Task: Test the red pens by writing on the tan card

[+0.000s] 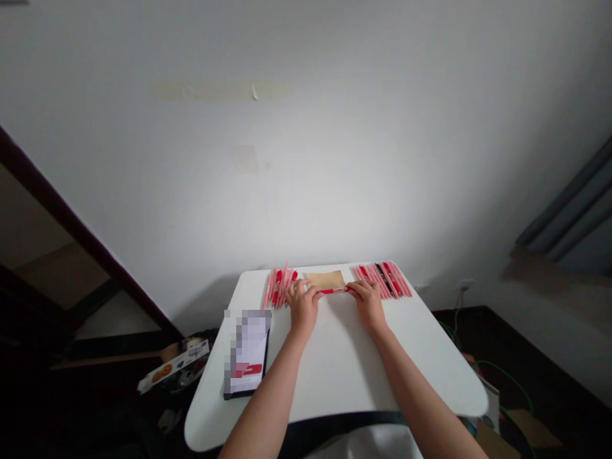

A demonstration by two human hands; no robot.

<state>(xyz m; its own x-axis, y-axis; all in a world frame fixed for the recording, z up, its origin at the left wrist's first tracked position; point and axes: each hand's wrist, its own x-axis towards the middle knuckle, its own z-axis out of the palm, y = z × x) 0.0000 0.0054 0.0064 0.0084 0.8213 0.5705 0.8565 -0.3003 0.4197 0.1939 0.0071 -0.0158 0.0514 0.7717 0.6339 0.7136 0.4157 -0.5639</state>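
A slim red pen (327, 292) lies crosswise between my hands, with a paler stretch in its middle. My left hand (304, 309) pinches its left end, and my right hand (370, 305) grips the other end, both low over the white table. Just behind the pen is a tan piece of paper or card (327, 279). Beside my left hand rests a loose pile of pink and red pens (276, 287), partly hidden by the fingers. To the right of my right hand, a row of pink pens (400, 280) includes some red and black ones.
A phone or tablet (253, 347), partly pixelated, lies at the left of the white table (335, 376). The table's far edge stands near a pale wall (306, 159). Boxes and a green cable (514, 376) are on the floor at right; clutter (176, 366) sits at left.
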